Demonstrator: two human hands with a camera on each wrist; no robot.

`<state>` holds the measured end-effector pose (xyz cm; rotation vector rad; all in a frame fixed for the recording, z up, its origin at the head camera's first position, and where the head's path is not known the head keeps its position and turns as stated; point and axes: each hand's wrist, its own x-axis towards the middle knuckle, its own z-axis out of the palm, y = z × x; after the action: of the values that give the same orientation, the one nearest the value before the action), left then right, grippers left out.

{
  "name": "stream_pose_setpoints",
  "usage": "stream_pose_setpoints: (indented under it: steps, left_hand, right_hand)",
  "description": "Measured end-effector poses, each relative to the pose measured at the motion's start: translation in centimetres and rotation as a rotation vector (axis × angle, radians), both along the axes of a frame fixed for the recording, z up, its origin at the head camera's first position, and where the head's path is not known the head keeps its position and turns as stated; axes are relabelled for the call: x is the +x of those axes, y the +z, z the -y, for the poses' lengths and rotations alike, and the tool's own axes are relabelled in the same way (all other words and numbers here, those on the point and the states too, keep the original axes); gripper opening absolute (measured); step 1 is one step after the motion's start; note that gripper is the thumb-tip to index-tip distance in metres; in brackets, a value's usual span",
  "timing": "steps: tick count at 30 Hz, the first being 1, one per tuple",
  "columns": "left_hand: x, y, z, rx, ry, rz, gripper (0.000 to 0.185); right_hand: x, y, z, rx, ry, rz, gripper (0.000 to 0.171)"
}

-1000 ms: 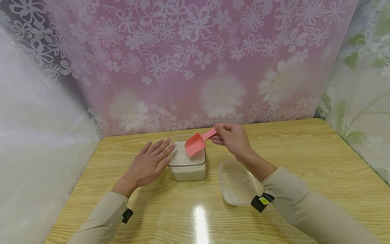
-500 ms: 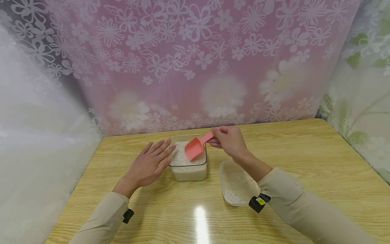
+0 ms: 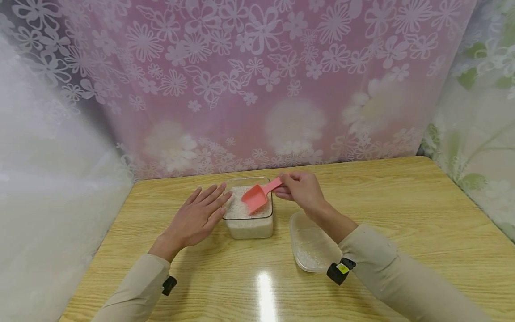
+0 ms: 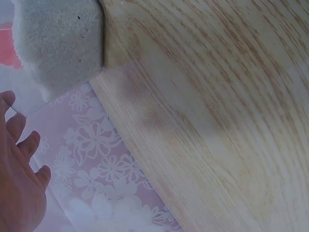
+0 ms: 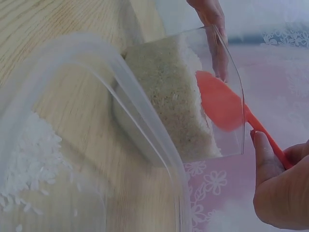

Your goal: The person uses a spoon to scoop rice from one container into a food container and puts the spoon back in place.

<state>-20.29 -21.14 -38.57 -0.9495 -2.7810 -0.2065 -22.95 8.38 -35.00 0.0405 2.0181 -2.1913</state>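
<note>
Head view: pink scoop (image 3: pixel 257 197) over rice container (image 3: pixel 248 219).

Lighting is reading bright and even in the head view. Overhead light is throwing a white glare streak on the table (image 3: pixel 265 286) in front of me, and soft, short shadows are falling beside my left hand (image 3: pixel 197 217) and under my right forearm. The curtain backdrop (image 3: pixel 257 80) is washing out in pale patches, and the far left side is bleaching nearly white. Straight lines are bowing toward the frame edges, showing wide-angle distortion. The left wrist view is looking hazy, with blurred wood grain. The right wrist view is dimmer and bluish; the near clear tray (image 5: pixel 72 159) is sitting out of focus.
</note>
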Motion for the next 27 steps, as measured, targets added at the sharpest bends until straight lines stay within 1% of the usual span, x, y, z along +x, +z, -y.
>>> stream_pose_setpoints:
  steps: [9,17,27]
  left_hand:
    - [-0.07,-0.05,0.04,-0.005,0.002,0.013,0.052]
    - [-0.08,-0.12,0.08,0.001,0.004,0.012,0.052]
    - [-0.05,-0.16,0.08,0.000,0.011,0.019,0.053]
  right_hand:
    - [0.28,-0.31,0.63,-0.011,0.010,0.016,0.032]
    - [0.28,-0.57,0.95,-0.043,0.016,0.031,0.031]
    - [0.29,-0.75,0.90,-0.062,0.019,0.038,0.036]
